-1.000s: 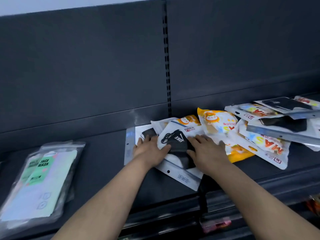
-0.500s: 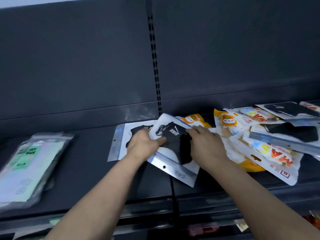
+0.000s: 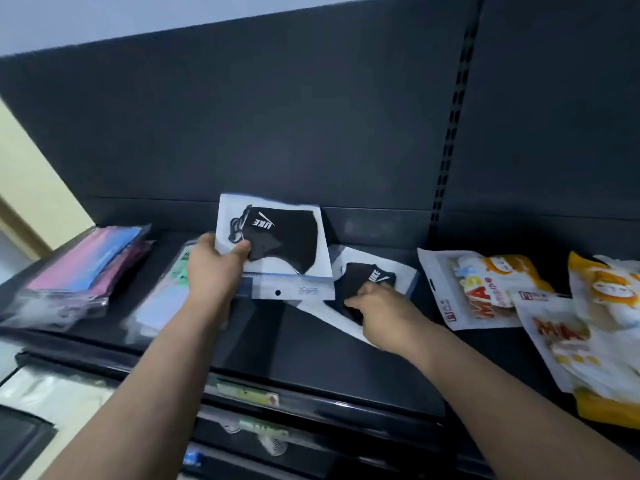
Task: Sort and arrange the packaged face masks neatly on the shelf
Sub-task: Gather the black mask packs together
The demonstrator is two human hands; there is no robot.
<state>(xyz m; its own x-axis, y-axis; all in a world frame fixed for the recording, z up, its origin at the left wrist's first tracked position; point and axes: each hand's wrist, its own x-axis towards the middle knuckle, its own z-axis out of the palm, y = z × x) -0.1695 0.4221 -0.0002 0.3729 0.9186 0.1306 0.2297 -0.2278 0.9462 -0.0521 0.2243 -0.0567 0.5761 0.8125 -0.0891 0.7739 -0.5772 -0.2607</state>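
Now your left hand (image 3: 211, 268) pinches one black mask pack (image 3: 277, 244), right hand (image 3: 377, 303) presses another (image 3: 372, 282); the orange packs (image 3: 491, 289) remain jumbled.

Readable stuff is pretty thin here. Both black masks have white "UKE" lettering with a swoosh-style tick: one in the lifted pack (image 3: 277, 245), one in the pack lying flat (image 3: 372, 284). The orange-and-white pouch (image 3: 485, 289) says "MA" in big red letters, rest too blurry. The shelf-edge tag (image 3: 247, 393) can't be read.
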